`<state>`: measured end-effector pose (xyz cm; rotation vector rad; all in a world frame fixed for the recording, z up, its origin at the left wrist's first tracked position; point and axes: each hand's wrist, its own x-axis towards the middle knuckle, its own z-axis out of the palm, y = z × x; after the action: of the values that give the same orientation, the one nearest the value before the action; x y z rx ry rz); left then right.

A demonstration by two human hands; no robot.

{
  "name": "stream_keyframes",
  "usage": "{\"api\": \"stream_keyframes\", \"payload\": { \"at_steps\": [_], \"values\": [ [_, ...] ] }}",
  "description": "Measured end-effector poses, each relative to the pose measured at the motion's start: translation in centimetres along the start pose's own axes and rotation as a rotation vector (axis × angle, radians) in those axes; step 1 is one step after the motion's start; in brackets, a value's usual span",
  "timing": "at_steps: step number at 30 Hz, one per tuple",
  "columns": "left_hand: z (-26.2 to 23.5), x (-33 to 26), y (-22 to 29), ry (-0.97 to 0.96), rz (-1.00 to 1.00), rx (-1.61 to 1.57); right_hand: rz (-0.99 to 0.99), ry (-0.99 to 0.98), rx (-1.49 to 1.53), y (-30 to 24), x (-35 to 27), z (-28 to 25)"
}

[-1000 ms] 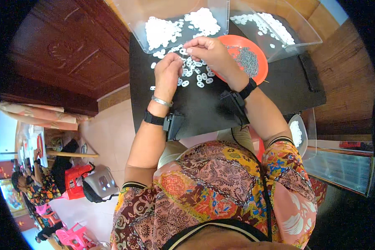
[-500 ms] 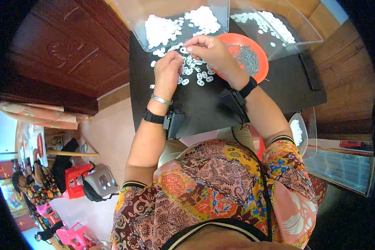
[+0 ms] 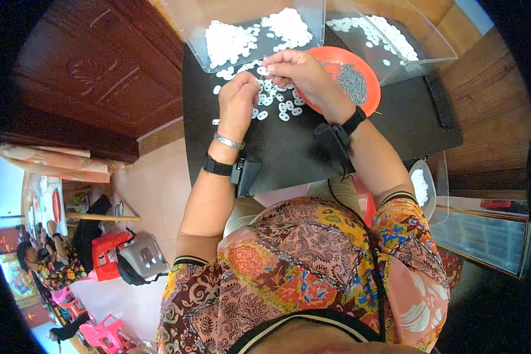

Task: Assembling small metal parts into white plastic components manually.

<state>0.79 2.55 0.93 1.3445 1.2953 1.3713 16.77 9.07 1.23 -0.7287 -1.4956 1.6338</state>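
My right hand [image 3: 301,72] pinches a small white oval piece [image 3: 262,71] with holes between thumb and fingertips, above the dark table [image 3: 295,156]. Close beside it, my left hand [image 3: 237,101] is closed with its thumb and fingertips together. A thin line shows near its tips, too fine to name. Beneath both hands lie several loose white two-holed oval pieces [image 3: 284,107], some partly hidden by the fingers. To the right of my right hand, an orange-red plate [image 3: 374,88] carries a heap of small grey metal pins or screws [image 3: 352,84].
A clear plastic bin [image 3: 196,44] with heaps of white pieces stands beyond my hands. Another clear bin [image 3: 445,58] is at the far right, with a dark bar [image 3: 437,102] near it. At the left, a person [image 3: 56,259] sits by another table.
My right hand has shifted very slightly, and the white piece in it has turned more into view. My left hand stays almost still.
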Motion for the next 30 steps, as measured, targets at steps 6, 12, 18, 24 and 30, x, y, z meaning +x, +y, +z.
{"api": "stream_keyframes", "payload": {
  "at_steps": [6,12,18,24,30],
  "values": [
    [0.0,0.0,0.3,-0.001,-0.019,-0.005,0.044,-0.03,0.032,-0.2,0.0,-0.1],
    [0.0,0.0,0.0,-0.005,-0.017,-0.018,0.072,-0.035,0.05,-0.2,0.0,-0.1],
    [0.0,0.1,-0.3,0.002,-0.055,-0.034,-0.041,-0.057,0.006,0.0,-0.1,0.2],
    [0.0,0.1,-0.4,0.005,-0.039,-0.048,-0.112,-0.057,-0.107,-0.3,-0.2,0.7],
    [0.1,0.0,-0.2,0.026,-0.019,0.024,-0.155,-0.027,-0.161,-0.5,-0.4,0.9]
  ]
}}
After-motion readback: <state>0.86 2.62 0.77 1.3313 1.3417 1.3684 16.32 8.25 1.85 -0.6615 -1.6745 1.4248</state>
